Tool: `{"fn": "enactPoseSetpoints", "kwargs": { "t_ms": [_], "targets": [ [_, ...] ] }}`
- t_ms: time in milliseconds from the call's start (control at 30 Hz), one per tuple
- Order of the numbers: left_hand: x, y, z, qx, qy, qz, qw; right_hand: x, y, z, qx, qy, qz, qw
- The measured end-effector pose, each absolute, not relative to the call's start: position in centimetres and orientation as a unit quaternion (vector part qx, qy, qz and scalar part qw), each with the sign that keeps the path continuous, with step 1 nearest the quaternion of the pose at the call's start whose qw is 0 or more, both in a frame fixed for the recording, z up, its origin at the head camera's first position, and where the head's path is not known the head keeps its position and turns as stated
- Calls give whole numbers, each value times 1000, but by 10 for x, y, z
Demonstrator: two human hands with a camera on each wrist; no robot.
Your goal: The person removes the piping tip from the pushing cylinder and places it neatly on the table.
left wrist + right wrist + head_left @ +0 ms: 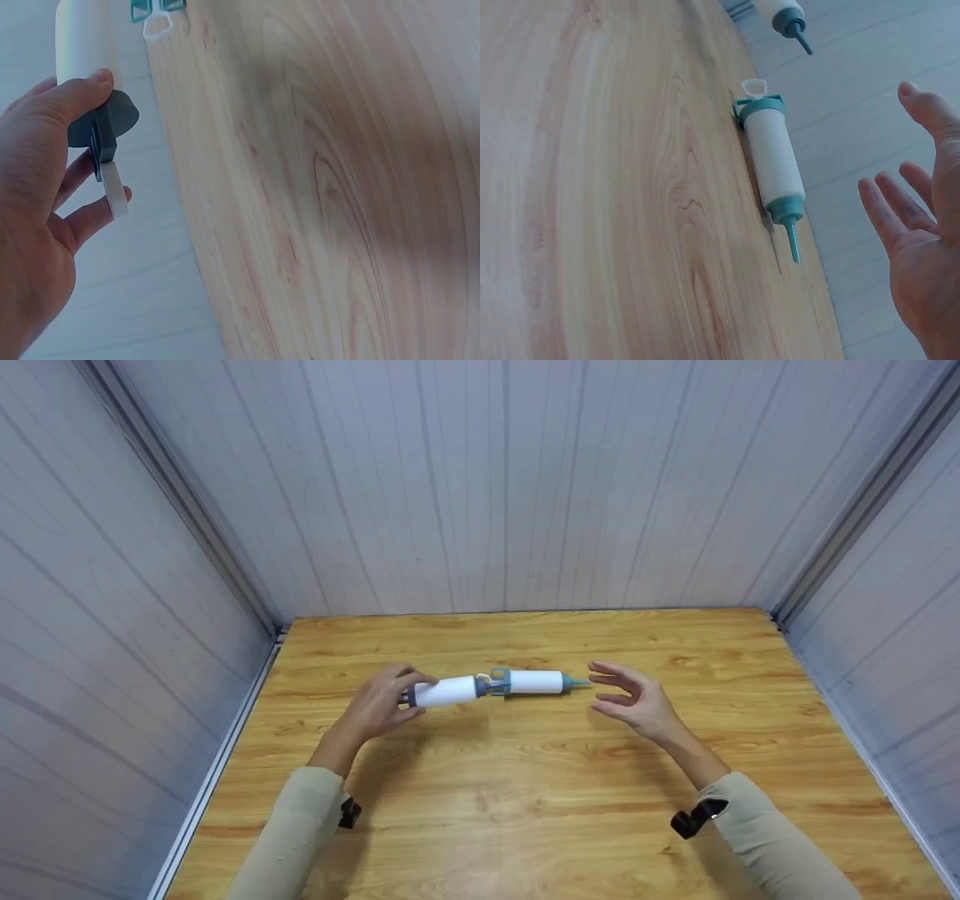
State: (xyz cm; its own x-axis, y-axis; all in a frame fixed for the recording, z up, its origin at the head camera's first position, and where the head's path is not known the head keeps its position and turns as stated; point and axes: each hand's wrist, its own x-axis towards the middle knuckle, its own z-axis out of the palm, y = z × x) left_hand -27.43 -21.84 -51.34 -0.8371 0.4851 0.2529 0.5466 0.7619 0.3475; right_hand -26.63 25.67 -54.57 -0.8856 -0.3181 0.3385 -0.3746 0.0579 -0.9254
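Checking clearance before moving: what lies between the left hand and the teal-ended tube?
The dark-ended tube, which the left hand grips; the head view shows it.

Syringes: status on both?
Left hand gripping dark-capped syringe. Right hand empty. Teal-capped syringe lying on table, untouched. Nothing visible blocking right hand.

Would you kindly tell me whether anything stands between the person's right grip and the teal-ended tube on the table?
Nothing visible does: the right grip, holding nothing, is nearest the nozzle of the teal-ended tube. The grey-ended tube, held in the left grip, is off the opposite end, outside that gap.
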Motion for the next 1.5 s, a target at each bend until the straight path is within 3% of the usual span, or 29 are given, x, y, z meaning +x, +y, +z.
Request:
{"fn": "enactPoseSetpoints", "kwargs": {
  "t_ms": [433,1033,1500],
  "targets": [
    [-263,-200,-512,-315,-921,-206,97,-253,239,-556,260,-717,646,16],
    [-252,-176,-507,-339,-914,-209,82,-246,214,-559,258,-722,642,-11],
    [-246,-155,-497,-335,-913,-222,71,-244,201,-554,270,-673,689,6]
  ]
}}
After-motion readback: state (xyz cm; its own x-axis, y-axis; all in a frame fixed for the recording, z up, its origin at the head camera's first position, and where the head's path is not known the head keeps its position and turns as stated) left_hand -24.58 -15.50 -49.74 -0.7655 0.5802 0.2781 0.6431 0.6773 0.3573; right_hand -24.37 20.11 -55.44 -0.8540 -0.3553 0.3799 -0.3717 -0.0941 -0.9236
